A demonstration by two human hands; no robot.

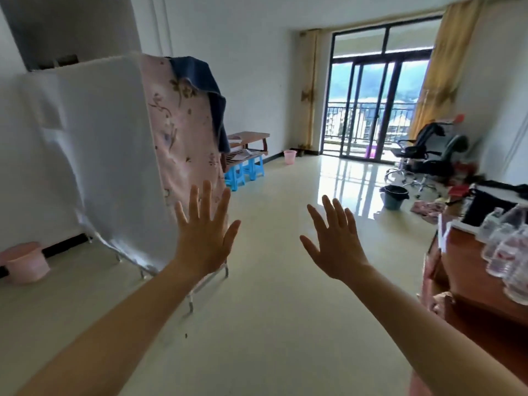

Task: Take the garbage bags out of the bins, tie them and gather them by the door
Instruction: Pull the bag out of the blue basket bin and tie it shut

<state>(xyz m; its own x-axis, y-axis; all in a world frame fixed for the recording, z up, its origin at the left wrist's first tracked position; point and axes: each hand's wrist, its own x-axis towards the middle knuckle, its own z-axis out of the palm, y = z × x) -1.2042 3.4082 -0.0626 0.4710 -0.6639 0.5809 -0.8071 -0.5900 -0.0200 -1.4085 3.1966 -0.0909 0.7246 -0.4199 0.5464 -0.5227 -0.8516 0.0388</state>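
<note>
Tiled floor (285, 195) bare. Left hand (204, 238) and right hand (337, 247) raised, fingers spread, empty, probably a starting pose. Bins apart: dark-lined bin (395, 196) right, pink bin (290, 156) far wall, another pink bin (25, 262) left.

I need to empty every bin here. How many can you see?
3: a pink bin by the left wall, a small pink bin near the balcony doors, a dark bin at right. Others may be hidden.

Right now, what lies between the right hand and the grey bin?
In the head view, only bare floor lies between the right hand and the grey bin.
</note>
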